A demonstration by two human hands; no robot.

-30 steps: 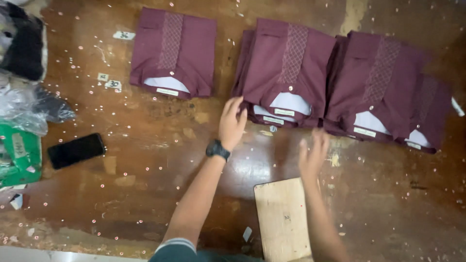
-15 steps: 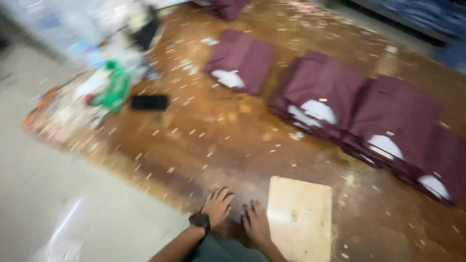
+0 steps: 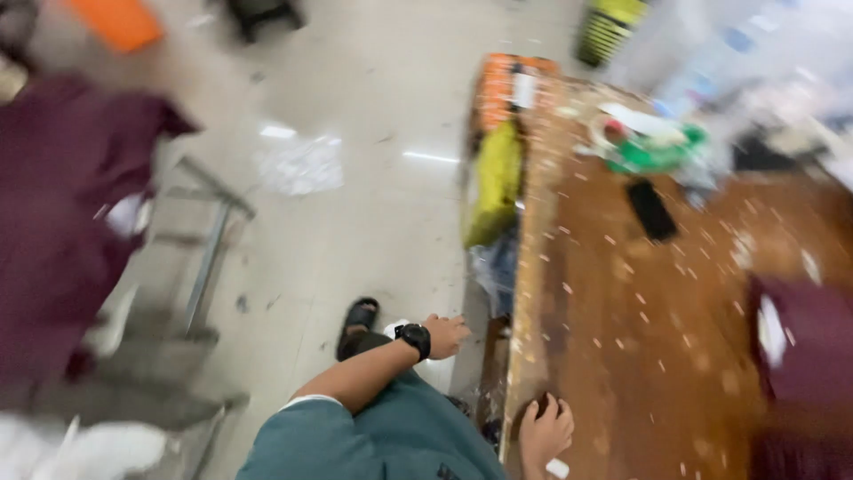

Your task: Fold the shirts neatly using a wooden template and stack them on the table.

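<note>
View: swung left since the earlier frames; the floor point(image 3: 355, 204) now fills the middle, the wooden table point(image 3: 640, 347) sits right.
Folded shirts: only one maroon stack point(image 3: 804, 342) shows, at the right edge.
Left hand point(image 3: 444, 335): off the table, loosely curled, holding nothing, beside the table's near-left edge.
Right hand point(image 3: 544, 434): fingers curled over the table's near edge, gripping it.
Phone point(image 3: 651, 210): far on the table.

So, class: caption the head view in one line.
Right hand grips the wooden table edge; left hand hangs beside it.
</note>
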